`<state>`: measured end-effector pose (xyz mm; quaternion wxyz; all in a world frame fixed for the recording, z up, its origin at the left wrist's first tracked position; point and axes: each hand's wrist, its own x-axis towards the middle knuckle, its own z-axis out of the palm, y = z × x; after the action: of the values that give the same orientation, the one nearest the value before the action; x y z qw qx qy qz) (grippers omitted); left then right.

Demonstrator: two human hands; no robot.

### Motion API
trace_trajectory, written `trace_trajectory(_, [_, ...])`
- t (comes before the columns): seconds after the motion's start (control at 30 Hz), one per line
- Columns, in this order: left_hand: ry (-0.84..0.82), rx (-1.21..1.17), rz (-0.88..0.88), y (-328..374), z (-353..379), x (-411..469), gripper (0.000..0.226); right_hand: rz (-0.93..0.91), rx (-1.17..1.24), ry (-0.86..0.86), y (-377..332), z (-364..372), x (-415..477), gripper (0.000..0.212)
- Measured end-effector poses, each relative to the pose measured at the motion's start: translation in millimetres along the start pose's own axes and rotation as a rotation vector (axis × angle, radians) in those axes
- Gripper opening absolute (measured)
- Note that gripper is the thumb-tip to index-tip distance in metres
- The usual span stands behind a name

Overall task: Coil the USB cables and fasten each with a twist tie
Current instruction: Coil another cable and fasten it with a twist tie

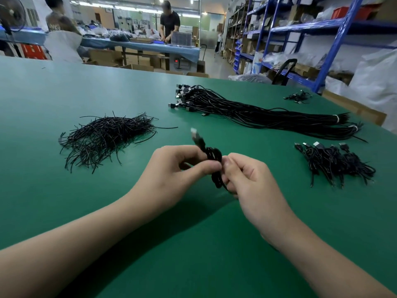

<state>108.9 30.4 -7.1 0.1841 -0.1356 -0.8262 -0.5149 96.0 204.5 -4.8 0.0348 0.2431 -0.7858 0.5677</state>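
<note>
Nearest the camera, two bare forearms reach in from the near edge of the green desk (64, 201) and meet over its middle. There the left hand (171, 168) and the right hand (251, 179) both pinch one small coiled cable (214, 157), thumbs and forefingers pressed on its waist from either side. Its plug (194, 132) sticks up and away, blurred. Whether a tie is already round the coil cannot be told; the fingers hide that spot. The bundle looks light, and it is likely soft and springy, so the loops would probably fan open if the pinch slackened. The waist, where all the loops cross, seems the right place to hold it, not the plug end. The twist ties (105, 138) lie in a loose heap toward the left edge. They look thin and wiry, probably easy to bend but fiddly to pick out singly. The loose cables (257, 112) stretch in a long sheaf toward the far right corner, banded at one end. The finished coils (335, 162) are piled near the right edge.
</note>
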Motion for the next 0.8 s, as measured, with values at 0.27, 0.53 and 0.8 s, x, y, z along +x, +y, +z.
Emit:
trace_trajectory(0.27, [-0.183, -0.438, -0.223, 7, 1, -1, 0.033, -0.357, -0.385, 0.089, -4, -7, -2, 0.039])
trace_trajectory(0.53, [-0.319, -0.583, -0.405, 11, -4, 0, 0.030, -0.649, -0.801, 0.169, 2, -14, 1, 0.029])
trace_trajectory(0.8, [-0.016, -0.216, -0.152, 2, 0, -1, 0.031, 0.184, 0.080, -0.046, 8, -7, 7, 0.065])
